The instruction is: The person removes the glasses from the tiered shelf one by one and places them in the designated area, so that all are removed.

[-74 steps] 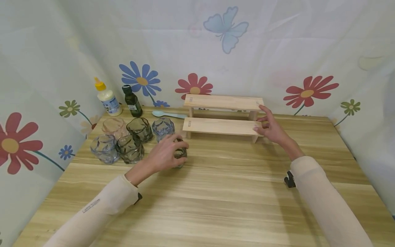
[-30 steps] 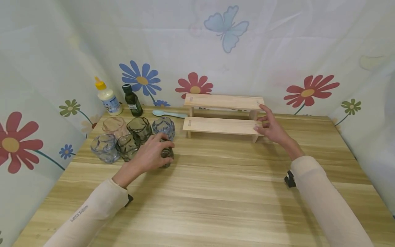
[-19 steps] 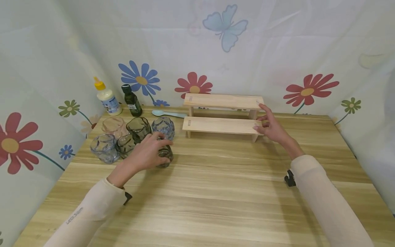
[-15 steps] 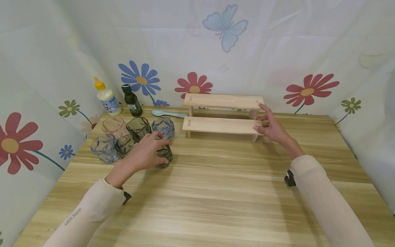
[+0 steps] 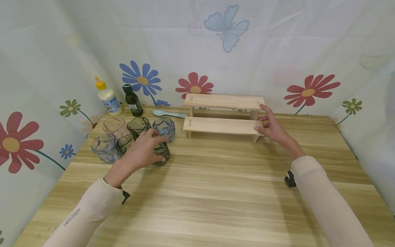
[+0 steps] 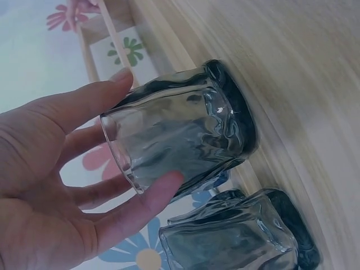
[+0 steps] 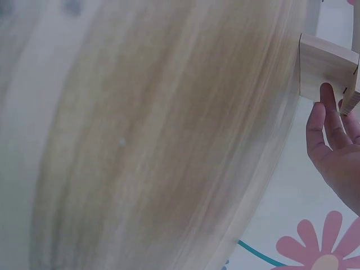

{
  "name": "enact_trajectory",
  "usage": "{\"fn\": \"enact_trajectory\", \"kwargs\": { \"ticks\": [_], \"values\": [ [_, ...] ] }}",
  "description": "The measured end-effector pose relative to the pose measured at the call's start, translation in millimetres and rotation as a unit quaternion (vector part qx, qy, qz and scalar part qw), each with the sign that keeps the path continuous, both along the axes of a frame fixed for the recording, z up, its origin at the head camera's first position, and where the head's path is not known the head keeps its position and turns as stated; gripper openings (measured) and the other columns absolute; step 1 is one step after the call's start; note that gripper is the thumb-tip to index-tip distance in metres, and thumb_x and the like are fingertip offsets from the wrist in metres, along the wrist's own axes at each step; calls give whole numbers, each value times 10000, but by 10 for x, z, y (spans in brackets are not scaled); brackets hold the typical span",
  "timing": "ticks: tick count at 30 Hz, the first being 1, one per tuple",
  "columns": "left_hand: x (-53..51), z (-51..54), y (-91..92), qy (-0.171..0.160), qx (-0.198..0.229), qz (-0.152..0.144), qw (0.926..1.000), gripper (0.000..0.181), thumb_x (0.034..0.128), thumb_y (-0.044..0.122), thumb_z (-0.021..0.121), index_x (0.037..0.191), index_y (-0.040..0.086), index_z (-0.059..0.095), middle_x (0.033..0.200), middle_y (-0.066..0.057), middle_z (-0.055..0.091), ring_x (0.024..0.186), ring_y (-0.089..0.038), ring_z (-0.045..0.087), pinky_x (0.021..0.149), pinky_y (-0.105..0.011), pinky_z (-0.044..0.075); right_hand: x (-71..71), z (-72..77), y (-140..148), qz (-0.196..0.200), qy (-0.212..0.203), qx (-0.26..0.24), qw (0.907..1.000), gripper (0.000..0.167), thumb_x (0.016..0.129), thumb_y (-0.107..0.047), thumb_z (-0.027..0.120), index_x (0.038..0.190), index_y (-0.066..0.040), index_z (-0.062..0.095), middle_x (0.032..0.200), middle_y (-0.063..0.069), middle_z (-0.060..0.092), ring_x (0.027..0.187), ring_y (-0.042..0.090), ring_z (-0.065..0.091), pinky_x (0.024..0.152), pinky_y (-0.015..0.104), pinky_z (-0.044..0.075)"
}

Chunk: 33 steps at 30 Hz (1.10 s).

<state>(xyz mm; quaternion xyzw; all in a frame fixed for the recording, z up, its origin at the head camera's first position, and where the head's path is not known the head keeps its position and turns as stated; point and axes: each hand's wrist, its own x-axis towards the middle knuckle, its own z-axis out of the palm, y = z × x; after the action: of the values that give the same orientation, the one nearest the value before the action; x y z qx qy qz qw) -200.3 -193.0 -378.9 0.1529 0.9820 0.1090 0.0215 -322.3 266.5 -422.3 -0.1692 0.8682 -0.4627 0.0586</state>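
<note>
My left hand [image 5: 140, 151] holds a dark grey wavy glass [image 5: 163, 156] by its upper part, thumb and fingers on opposite sides. In the left wrist view the glass [image 6: 180, 129] stands close to a second dark glass [image 6: 230, 242]. Several more tumblers stand around the hand: a bluish one [image 5: 163, 127], a dark one [image 5: 139, 124], a pink one [image 5: 114, 125] and another bluish one [image 5: 105, 149]. At the right end of a two-tier wooden shelf [image 5: 223, 126], my right hand [image 5: 274, 128] grips the boards; in the right wrist view its fingers [image 7: 332, 124] sit against the shelf's end.
A yellow-capped bottle [image 5: 111, 103] and a dark green bottle [image 5: 132, 101] stand at the back left. A pale blue spoon [image 5: 169, 114] lies behind the glasses, beside the shelf. Flowered cloth [image 5: 148, 34] hangs behind and at the sides of the wooden table [image 5: 216, 192].
My left hand has moved left with the dark glass, from near the shelf's left leg to beside the other glasses. My right hand stays at the shelf's right end.
</note>
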Motion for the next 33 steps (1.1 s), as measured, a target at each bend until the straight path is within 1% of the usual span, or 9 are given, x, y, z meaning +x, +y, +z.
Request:
{"fn": "enact_trajectory", "kwargs": {
  "ticks": [2, 5, 8, 12, 16, 21, 26, 29, 33],
  "values": [
    [-6, -2, -14, 6, 5, 27, 10000, 667, 777, 275, 872, 1379, 153, 613, 1384, -235, 469, 1241, -485, 476, 865, -639, 499, 9, 13, -9, 1, -34, 3, 10000, 904, 979, -73, 618, 1616, -195, -13, 1454, 360, 335, 1188, 542, 514, 728, 185, 493],
    [-22, -4, -34, 15, 4, 44, 10000, 669, 782, 271, 869, 1384, 144, 608, 1386, -241, 466, 1237, -492, 477, 855, -633, 504, 13, 33, -23, 4, -80, -25, 10000, 889, 977, -30, 603, 1612, -150, -7, 1472, 376, 300, 1193, 560, 499, 718, 178, 491],
    [-37, -3, -60, 7, 23, 70, 10000, 667, 786, 264, 866, 1386, 134, 606, 1381, -242, 464, 1232, -489, 476, 846, -617, 510, 15, 38, -31, 4, -77, -69, 9999, 883, 973, -14, 601, 1611, -134, 2, 1477, 383, 286, 1191, 564, 494, 708, 166, 486],
    [-50, -2, -86, 1, 83, 80, 9999, 660, 790, 248, 863, 1382, 114, 605, 1362, -248, 468, 1216, -485, 477, 849, -604, 504, 13, 17, -30, 7, 10, -66, 10000, 896, 974, -42, 614, 1615, -172, 2, 1477, 363, 299, 1190, 541, 505, 712, 155, 480],
    [-56, 3, -97, -30, 121, 93, 9999, 652, 793, 241, 861, 1378, 107, 607, 1351, -255, 469, 1198, -480, 479, 856, -599, 495, -6, -21, -20, -2, 65, -93, 9999, 904, 973, -65, 628, 1617, -208, 10, 1453, 347, 333, 1173, 528, 520, 718, 174, 496],
    [-62, 4, -108, -19, 118, 147, 9998, 644, 789, 235, 863, 1370, 109, 614, 1352, -262, 466, 1186, -476, 483, 853, -593, 497, -18, -36, -19, -23, 114, -84, 9999, 897, 971, -74, 634, 1616, -223, 29, 1420, 347, 371, 1150, 530, 536, 719, 187, 507],
    [-61, 3, -112, -16, 146, 186, 9997, 647, 790, 244, 862, 1373, 113, 614, 1360, -265, 458, 1190, -481, 477, 846, -595, 499, -12, -33, -21, -25, 126, -46, 9999, 896, 973, -81, 634, 1615, -221, 26, 1416, 351, 371, 1145, 528, 538, 726, 206, 513],
    [-57, 10, -114, 16, 133, 268, 9996, 647, 801, 268, 854, 1378, 113, 606, 1388, -270, 442, 1213, -499, 465, 846, -622, 495, -1, -25, -25, -43, 114, -32, 9999, 896, 972, -78, 635, 1615, -213, 25, 1416, 358, 370, 1147, 533, 537, 739, 244, 522],
    [-36, 43, -116, 246, 133, 516, 9983, 629, 824, 311, 830, 1378, 121, 603, 1425, -260, 433, 1236, -508, 451, 830, -666, 487, 8, -17, -28, -70, 82, -22, 9999, 900, 970, -78, 637, 1615, -218, 25, 1417, 360, 372, 1160, 536, 536, 751, 263, 524]
  ]
}}
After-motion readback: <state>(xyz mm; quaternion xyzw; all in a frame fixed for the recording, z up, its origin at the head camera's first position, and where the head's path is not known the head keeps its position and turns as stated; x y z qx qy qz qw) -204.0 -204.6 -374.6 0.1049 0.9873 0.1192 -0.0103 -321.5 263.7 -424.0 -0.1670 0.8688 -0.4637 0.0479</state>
